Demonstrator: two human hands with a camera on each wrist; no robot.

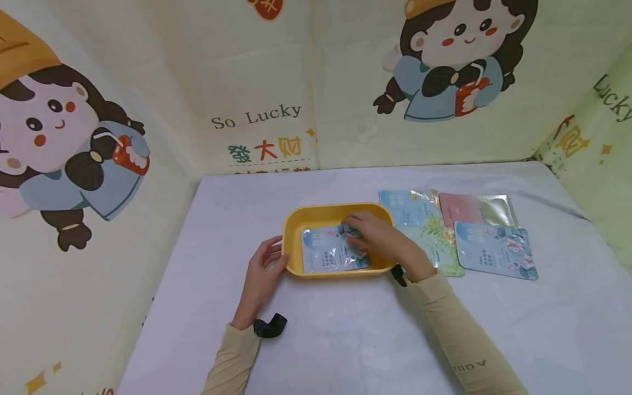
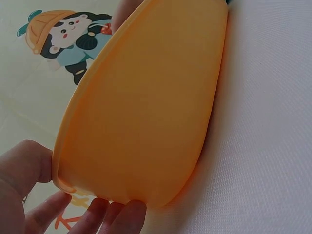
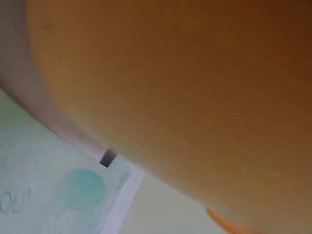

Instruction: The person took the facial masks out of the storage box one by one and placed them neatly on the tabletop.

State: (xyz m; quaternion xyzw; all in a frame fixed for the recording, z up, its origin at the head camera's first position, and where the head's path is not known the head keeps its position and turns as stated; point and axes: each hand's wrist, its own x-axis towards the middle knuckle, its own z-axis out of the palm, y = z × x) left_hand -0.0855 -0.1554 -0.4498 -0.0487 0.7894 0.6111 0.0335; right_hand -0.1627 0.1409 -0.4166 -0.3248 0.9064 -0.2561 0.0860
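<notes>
A yellow tray (image 1: 340, 274) stands on the table, with a glossy blue sachet (image 1: 323, 249) lying inside it. My left hand (image 1: 263, 274) holds the tray's left end. In the left wrist view, its thumb bears on the rim and the other fingers (image 2: 130, 217) curl against the outer wall. Over the right part of the sachet is my right hand (image 1: 377, 237), its fingers and thumb spread apart and bent down onto it. The hand hides the sachet's far right corner. The right wrist view is mostly filled by the tray's blurred outer wall (image 3: 170, 97).
Right of the tray lie several flat sachets: a light blue one (image 1: 405, 207), a pink and silver one (image 1: 464, 209), a green one (image 1: 436, 252) and a blue floral one (image 1: 496, 249). A white cloth (image 1: 321, 340) covers the table. Printed curtains (image 1: 340, 126) enclose it.
</notes>
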